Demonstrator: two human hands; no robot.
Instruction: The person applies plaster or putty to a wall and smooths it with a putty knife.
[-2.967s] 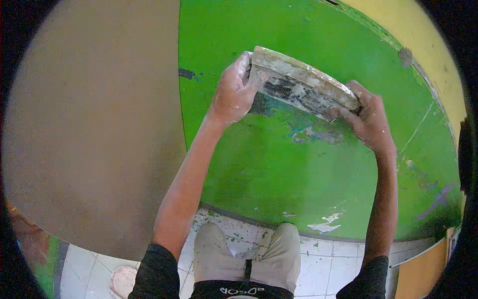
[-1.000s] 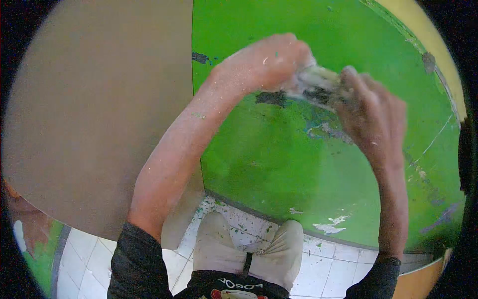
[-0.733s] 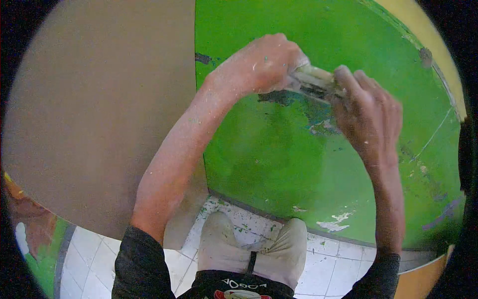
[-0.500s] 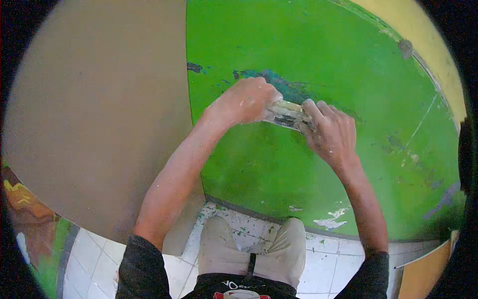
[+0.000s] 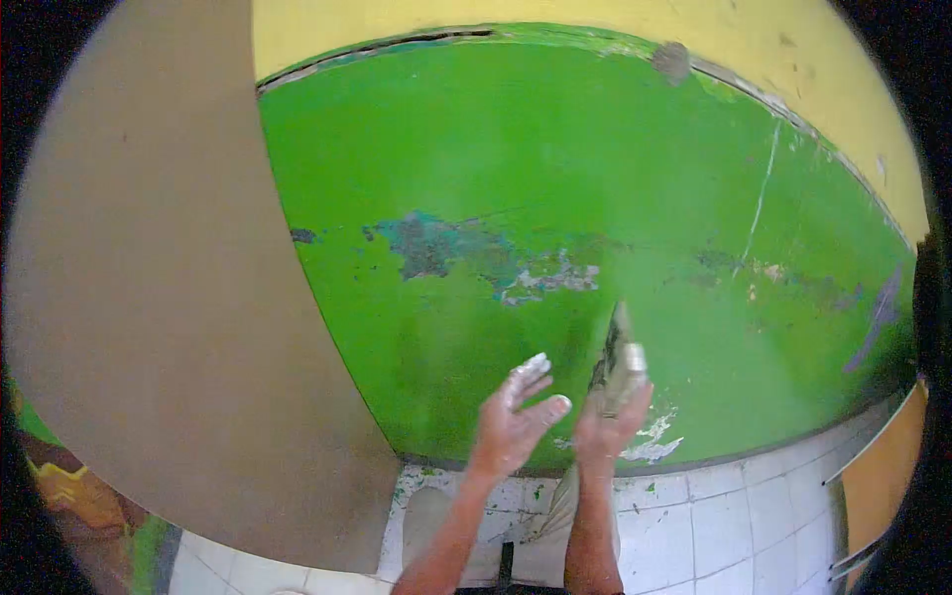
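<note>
My right hand [image 5: 613, 424] grips a paint-smeared scraper [image 5: 612, 359], its narrow edge pointing up and away from me. The tool is slightly blurred. Beside it on the left, my left hand [image 5: 508, 421] is empty, fingers apart, with white dust on the fingertips. Both hands are low in front of the green wall [image 5: 476, 129], apart from each other. Above and to their left, the wall has a ragged worn patch [image 5: 426, 248] where blue and grey show through the green. A white chipped spot [image 5: 654, 441] lies low, right of my right hand.
A large brown panel [image 5: 169, 258] stands along the left. Yellow wall [image 5: 595, 18] begins above a cracked ledge. White floor tiles [image 5: 714, 521] carry green paint flakes near the wall's foot. An orange-brown board [image 5: 883, 476] stands at the lower right.
Both hands have come down and back from the worn patch, uncovering it. My left hand has let go of the scraper, which stays in my right hand. The view has tilted up.
</note>
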